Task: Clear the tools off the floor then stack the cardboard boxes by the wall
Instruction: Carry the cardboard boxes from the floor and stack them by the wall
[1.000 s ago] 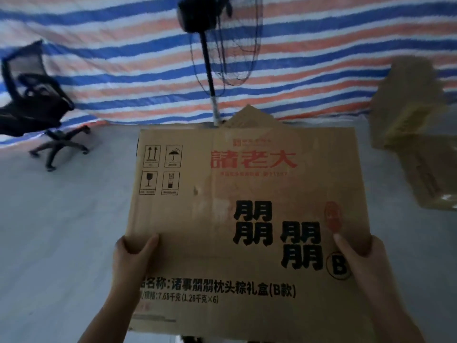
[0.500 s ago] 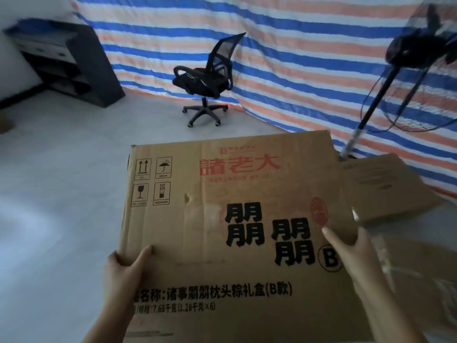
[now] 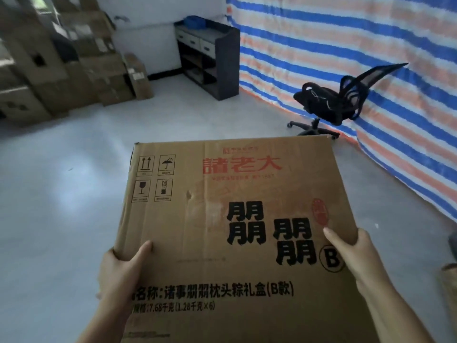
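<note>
My left hand (image 3: 118, 271) and right hand (image 3: 351, 251) grip the cardboard box (image 3: 235, 231) at nine and three o'clock edges; it seems stiff, bulky, probably light.

Black office chair (image 3: 331, 105) against striped tarp (image 3: 346, 45), dark shelf unit (image 3: 210, 60) by white wall (image 3: 138, 26)
</note>
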Demonstrator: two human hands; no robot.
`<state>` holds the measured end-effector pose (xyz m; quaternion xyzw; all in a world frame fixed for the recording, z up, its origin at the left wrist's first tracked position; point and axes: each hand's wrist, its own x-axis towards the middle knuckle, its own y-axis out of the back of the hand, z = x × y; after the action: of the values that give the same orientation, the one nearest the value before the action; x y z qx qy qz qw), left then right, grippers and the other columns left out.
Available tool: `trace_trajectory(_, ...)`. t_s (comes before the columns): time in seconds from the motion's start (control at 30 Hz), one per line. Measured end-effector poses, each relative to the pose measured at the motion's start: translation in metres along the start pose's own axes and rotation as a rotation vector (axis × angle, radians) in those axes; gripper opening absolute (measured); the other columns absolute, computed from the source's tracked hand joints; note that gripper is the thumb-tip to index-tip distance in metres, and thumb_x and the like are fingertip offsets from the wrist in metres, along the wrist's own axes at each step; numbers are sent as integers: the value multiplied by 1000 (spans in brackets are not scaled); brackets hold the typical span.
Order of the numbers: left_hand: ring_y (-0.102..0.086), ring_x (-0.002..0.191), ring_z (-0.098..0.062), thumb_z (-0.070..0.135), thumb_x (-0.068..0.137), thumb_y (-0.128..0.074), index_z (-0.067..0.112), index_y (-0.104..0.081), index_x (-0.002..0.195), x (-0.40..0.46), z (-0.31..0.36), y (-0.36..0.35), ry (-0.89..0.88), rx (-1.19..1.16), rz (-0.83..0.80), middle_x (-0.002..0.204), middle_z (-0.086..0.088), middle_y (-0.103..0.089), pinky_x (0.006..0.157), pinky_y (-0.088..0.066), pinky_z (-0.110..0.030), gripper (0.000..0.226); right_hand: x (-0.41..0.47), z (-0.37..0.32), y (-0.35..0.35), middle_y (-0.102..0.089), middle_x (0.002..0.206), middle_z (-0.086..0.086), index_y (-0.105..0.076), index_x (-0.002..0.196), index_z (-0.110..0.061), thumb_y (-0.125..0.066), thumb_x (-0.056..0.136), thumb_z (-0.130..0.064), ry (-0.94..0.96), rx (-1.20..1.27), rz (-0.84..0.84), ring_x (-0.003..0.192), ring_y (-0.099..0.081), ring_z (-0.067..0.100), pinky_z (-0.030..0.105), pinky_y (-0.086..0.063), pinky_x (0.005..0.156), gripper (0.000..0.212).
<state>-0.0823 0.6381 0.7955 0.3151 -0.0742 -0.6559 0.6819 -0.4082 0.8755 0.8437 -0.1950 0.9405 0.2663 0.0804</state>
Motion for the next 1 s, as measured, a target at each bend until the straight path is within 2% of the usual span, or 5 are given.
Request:
trace_trajectory(0.1,-60,99,-32,89,35,-64,26,-51,107,44,2,-1,61,-48,24,105,-2,-62,86,-47,-61,97,38,-37,-44,-42,141,17,-31,141,-4,-68,83,-37,33,-20,-76,127,-42,35,42,-37,97,77)
trace_trajectory(0.43,-60,99,-31,91,26,-63,25,-49,105,209,74,-53,184,-125,141,103,-1,-62,90,-46,-59,103,222,-155,-202,-34,148,15,-23,146,-7,-69,77,-49,74,-108,-300,133,-36,35,48,-33,107,94)
trace_trajectory(0.57,-59,102,-32,88,37,-64,22,-47,110,272,116,-65,204,-104,185,108,-3,-60,91,-46,-58,100,287,-214,-261,-46,139,16,-34,140,-6,-71,77,-45,125,-121,-363,125,-45,34,47,-39,103,83)
trace_trajectory(0.67,-59,102,-31,88,36,-64,21,-48,111,317,137,-68,214,-150,221,108,-2,-60,91,-46,-58,101,321,-257,-309,-46,139,16,-34,140,-6,-71,79,-41,136,-137,-396,125,-45,34,45,-38,100,79)
trace_trajectory(1.0,-57,103,-34,83,39,-60,17,-49,109,532,219,-70,225,-177,264,106,-6,-60,93,-43,-59,97,421,-385,-504,-62,115,13,-47,128,-10,-74,71,-51,178,-130,-420,99,-60,31,45,-52,85,75)
